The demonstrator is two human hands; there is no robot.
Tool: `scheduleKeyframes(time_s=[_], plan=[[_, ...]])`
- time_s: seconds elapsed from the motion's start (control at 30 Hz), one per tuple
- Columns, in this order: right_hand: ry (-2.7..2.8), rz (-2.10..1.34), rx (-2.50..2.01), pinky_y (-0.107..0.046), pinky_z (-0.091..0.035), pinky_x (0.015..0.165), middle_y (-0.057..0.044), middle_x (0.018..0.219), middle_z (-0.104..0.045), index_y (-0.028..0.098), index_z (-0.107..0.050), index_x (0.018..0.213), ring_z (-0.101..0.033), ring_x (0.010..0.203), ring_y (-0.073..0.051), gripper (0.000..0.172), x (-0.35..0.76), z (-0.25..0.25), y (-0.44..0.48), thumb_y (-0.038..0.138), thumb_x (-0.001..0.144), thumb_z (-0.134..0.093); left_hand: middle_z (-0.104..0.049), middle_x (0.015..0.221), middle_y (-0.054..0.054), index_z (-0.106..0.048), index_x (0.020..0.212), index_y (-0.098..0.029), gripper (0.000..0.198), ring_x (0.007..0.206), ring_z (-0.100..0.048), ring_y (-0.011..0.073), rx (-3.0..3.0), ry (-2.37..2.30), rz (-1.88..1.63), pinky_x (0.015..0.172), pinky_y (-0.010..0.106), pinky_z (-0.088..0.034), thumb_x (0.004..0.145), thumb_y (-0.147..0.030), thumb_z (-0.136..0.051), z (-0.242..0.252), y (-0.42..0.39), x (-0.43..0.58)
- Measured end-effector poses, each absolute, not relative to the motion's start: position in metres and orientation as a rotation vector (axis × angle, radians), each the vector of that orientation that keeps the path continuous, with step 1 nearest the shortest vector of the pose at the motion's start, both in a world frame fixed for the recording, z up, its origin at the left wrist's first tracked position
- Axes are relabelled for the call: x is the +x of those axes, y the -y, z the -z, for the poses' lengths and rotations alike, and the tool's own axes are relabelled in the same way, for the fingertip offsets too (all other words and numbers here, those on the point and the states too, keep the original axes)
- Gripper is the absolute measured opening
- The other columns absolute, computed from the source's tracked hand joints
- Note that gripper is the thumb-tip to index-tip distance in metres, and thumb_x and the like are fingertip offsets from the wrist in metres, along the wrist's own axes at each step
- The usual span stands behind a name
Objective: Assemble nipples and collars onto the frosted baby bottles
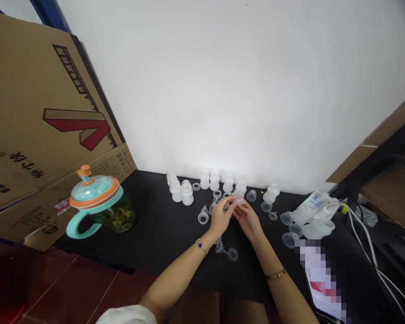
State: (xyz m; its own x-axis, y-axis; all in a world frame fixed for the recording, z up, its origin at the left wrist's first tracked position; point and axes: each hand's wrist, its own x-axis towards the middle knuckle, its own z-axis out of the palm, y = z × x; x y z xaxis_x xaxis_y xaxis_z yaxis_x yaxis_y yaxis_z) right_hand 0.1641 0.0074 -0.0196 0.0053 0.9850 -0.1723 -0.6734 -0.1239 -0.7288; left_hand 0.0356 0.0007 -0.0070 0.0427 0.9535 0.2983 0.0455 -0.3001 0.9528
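Note:
Over the middle of the black table, my left hand [222, 214] and my right hand [248, 220] meet, fingertips closed on a small clear plastic piece [239, 201]. Its exact kind is too small to make out. Just behind stand several white baby bottles [214, 182], and an open-necked white bottle [240, 189] is right beyond my fingers. Clear funnel-shaped parts lie around my hands, among them a clear ring-shaped part [203, 218] to the left and a clear round part [233, 254] in front. A clear dome cap [251, 195] rests behind my right hand.
Capped bottles [187, 193] stand left of centre. A large jug [116, 211] with a turquoise handle stands farther left, beside a cardboard box [37, 121]. On the right are white bottle parts [319, 227], clear cups [290, 240], a phone [324, 288] and white cables [362, 240]. A white wall [236, 90] bounds the back.

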Motion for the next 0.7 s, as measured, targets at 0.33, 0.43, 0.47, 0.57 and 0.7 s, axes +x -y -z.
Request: scheduleKeyframes(time_s=[0.33,0.43,0.47,0.57,0.7], plan=[[0.395,-1.667,-0.649,-0.04,-0.061,0.083,-0.007,0.107,-0.077,0.025,-0.072,0.103,-0.072,0.102,-0.026,0.023,0.1678,0.0115,-0.0072,0.034,0.084,-0.061,-0.074,0.114,0.006,-0.073,0.112,-0.025,0.027,0.096,-0.068,0.0217,1.572,-1.103,-1.404,0.064,0.025,-0.05,0.086,-0.024,-0.068,0.0061,-0.0007,0.0364],[0.345,-1.674,-0.64,-0.037,-0.061,0.084,-0.007,0.105,-0.077,0.024,-0.072,0.104,-0.072,0.1,-0.023,0.023,0.1655,0.0108,-0.0062,0.031,0.089,-0.056,-0.074,0.117,0.006,-0.067,0.122,-0.027,0.039,0.097,-0.068,0.0214,1.564,-1.093,-1.406,0.065,0.025,-0.05,0.084,-0.02,-0.07,0.0089,-0.0011,0.0367],[0.33,-1.676,-0.639,-0.035,-0.06,0.083,-0.007,0.105,-0.077,0.023,-0.072,0.105,-0.072,0.099,-0.022,0.024,0.1648,0.0111,-0.006,0.03,0.09,-0.055,-0.074,0.117,0.006,-0.065,0.125,-0.027,0.043,0.095,-0.069,0.0211,1.558,-1.086,-1.403,0.065,0.025,-0.05,0.084,-0.019,-0.07,0.0093,-0.001,0.0366],[0.329,-1.683,-0.632,-0.034,-0.06,0.083,-0.007,0.105,-0.077,0.023,-0.072,0.106,-0.072,0.097,-0.021,0.024,0.1641,0.0133,-0.0063,0.028,0.09,-0.057,-0.075,0.116,0.006,-0.061,0.129,-0.028,0.047,0.092,-0.069,0.0205,1.559,-1.084,-1.391,0.065,0.025,-0.05,0.084,-0.018,-0.069,0.0094,-0.0008,0.036],[0.393,-1.672,-0.632,-0.037,-0.061,0.083,-0.005,0.102,-0.078,0.025,-0.072,0.107,-0.073,0.096,-0.023,0.023,0.1657,0.017,-0.0082,0.028,0.086,-0.062,-0.074,0.116,0.006,-0.06,0.129,-0.028,0.048,0.092,-0.069,0.0204,1.577,-1.099,-1.384,0.064,0.025,-0.05,0.084,-0.015,-0.067,0.0096,-0.0013,0.0362]])
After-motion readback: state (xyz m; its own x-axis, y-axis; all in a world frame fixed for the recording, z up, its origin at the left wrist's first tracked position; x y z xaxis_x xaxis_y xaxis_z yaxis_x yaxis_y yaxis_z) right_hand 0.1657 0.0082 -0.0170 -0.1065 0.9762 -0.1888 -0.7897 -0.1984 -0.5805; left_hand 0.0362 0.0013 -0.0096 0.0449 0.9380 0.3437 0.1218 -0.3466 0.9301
